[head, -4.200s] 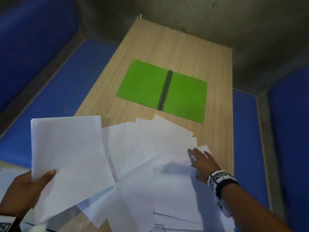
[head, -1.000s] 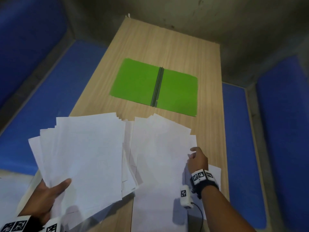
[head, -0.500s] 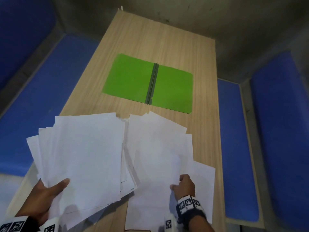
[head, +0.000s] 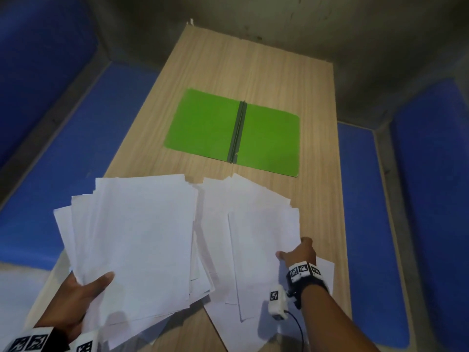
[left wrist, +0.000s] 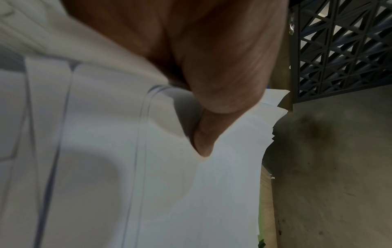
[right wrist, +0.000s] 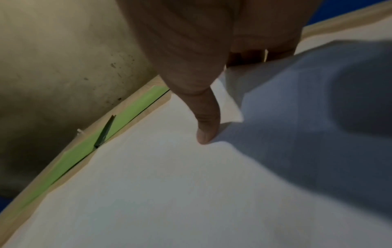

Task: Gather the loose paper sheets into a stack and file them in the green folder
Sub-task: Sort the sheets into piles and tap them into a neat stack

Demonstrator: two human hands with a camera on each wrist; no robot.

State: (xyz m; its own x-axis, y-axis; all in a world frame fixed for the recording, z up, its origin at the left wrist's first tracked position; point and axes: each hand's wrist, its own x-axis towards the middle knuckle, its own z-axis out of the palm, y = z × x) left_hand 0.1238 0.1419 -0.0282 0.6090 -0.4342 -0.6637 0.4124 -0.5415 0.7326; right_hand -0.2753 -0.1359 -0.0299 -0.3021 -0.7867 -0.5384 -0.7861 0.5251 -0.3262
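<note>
I'm mid-gathering: my left hand point(head: 76, 295) grips the fanned stack point(head: 137, 237), my right hand point(head: 298, 252) pinches loose sheets point(head: 253, 224) on the counter point(head: 253, 72). Next, merge them; the green folder point(head: 203, 123) lies open beyond.

A bare booth-like work corner; wooden table point(head: 253, 72), blue padded panels point(head: 431, 199), stained concrete wall point(head: 330, 21)

Left hand point(left wrist: 203, 55) close at top, thumb point(left wrist: 204, 142) pressed down on a fanned bundle of white paper sheets point(left wrist: 106, 159), several stepped edges showing at left. Beyond the sheets at right, a sliver of wooden table point(left wrist: 266, 201) and a trace of green folder point(left wrist: 260, 218). Farther right, a stained grey wall point(left wrist: 331, 167) under a dark lattice grille point(left wrist: 343, 48).
</note>
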